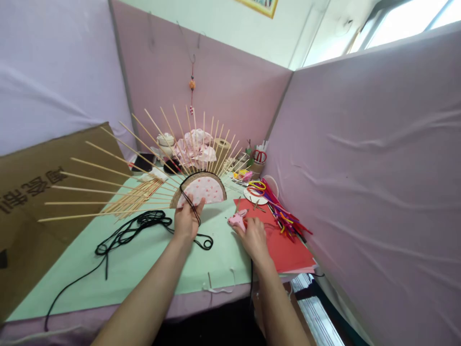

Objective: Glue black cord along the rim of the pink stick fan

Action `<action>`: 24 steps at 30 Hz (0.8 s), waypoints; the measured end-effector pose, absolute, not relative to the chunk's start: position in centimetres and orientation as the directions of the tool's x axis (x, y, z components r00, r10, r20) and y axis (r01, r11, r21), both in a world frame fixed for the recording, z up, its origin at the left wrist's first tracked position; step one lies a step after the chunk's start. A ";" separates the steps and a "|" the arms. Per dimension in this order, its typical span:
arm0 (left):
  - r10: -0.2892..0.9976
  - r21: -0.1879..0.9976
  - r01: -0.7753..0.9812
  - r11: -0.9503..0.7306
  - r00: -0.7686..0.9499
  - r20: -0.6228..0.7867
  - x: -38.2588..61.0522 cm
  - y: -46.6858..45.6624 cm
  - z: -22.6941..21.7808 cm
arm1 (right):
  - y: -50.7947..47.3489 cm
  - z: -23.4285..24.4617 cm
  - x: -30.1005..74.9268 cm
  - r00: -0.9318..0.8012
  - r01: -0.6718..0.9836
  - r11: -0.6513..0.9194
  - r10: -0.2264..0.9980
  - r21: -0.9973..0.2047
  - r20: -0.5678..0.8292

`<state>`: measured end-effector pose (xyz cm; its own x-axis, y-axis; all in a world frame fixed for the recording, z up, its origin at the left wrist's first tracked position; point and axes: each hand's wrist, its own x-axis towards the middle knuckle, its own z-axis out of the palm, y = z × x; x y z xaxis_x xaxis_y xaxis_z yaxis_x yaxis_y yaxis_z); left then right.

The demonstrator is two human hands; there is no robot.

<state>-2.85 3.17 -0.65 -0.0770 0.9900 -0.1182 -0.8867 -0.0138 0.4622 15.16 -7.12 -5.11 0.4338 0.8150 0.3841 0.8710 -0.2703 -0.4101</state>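
Pink glue gun [238,220]; pink-spotted half-disc [208,188]; black cord [149,218].

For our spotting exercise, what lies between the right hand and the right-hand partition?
The head view shows red paper, then colourful strips, between right hand and partition.

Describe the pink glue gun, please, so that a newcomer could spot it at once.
On the green tabletop, find the red sheet at the right. At its left edge, the right hand holds the pink glue gun. Its pale pink body stands out against the red.

Slender pale wooden sticks [72,217] look smooth, matt; pink pistol-shaped plastic glue gun [237,220], smooth; flat red paper [288,247], matt.
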 end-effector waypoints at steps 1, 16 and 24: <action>0.990 0.476 -0.879 -0.024 -0.086 -0.110 -2.8 3.1 -0.6 | -7.2 -4.5 15.6 0.422 0.874 -0.242 0.810 -0.421 0.408; 0.959 0.572 -0.820 -0.013 -0.172 -0.224 -3.3 3.4 -1.5 | 15.0 11.6 34.2 0.540 0.793 -0.171 0.642 -0.585 0.544; 0.886 0.600 -0.793 0.105 -0.199 -0.419 -3.7 4.0 -1.0 | 24.0 12.9 39.0 0.623 0.752 -0.323 0.633 -0.574 0.460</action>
<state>-3.72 4.00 -1.00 -0.1993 0.8861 -0.4185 -0.7934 0.1047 0.5996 39.02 23.99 12.93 0.6225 0.6332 0.4599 0.7524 -0.3228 -0.5741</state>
